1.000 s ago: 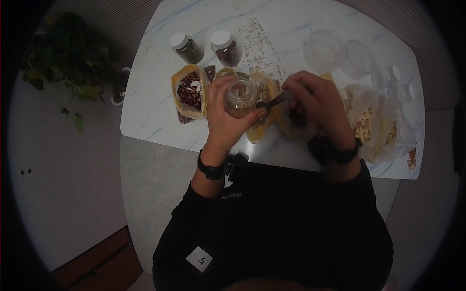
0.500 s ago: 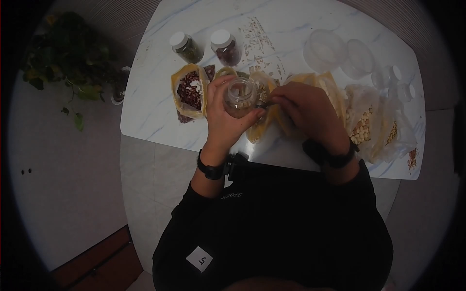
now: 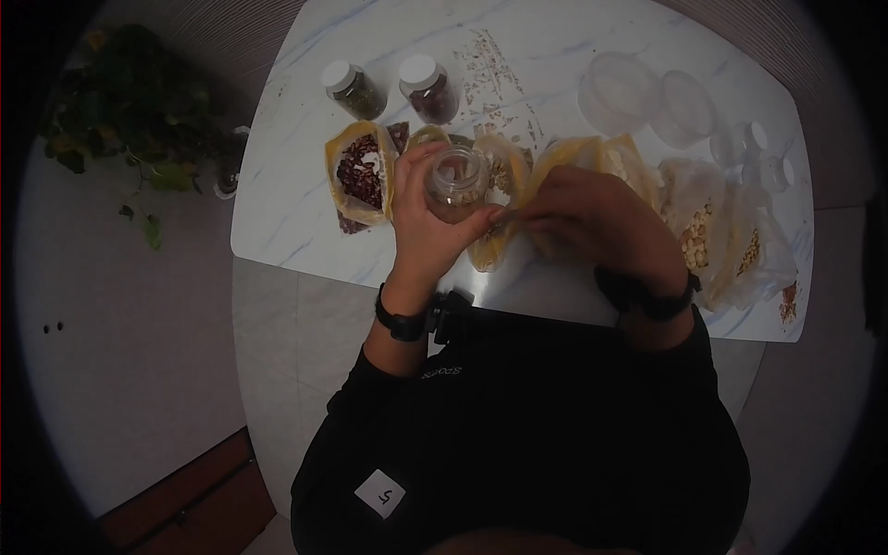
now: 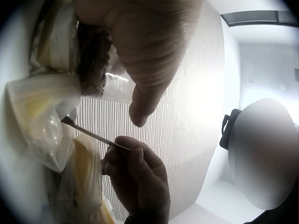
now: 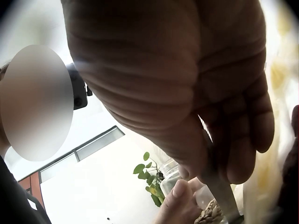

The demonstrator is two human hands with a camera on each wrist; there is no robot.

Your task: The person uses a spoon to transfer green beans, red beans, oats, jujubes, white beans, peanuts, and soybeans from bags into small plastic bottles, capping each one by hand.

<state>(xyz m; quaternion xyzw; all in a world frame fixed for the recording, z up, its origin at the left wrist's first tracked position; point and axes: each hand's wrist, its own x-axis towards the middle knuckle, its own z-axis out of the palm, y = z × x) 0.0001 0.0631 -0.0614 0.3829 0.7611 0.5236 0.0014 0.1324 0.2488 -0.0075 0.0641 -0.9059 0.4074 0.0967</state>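
My left hand (image 3: 428, 227) grips an open clear glass jar (image 3: 458, 176), its mouth facing up, above the bags. My right hand (image 3: 601, 217) is just right of it, over a yellow-edged bag (image 3: 490, 252) of pale pieces. In the left wrist view the right hand (image 4: 140, 179) pinches the handle of a metal spoon (image 4: 96, 136), whose tip is beside a clear bag (image 4: 42, 121). The right wrist view shows the spoon handle (image 5: 222, 196) below the fingers of the right hand (image 5: 187, 88).
Two white-lidded jars (image 3: 353, 90) (image 3: 428, 88) stand at the back left, behind a bag of dark red beans (image 3: 361, 176). Clear plastic containers (image 3: 618, 92) and small jars (image 3: 740, 143) are at the back right. Bags of pale kernels (image 3: 696, 239) lie right. Crumbs are scattered on the table (image 3: 546, 32).
My right hand has come lower and closer to the jar, and the spoon is now mostly hidden in the head view. My left hand and the jar have barely moved.
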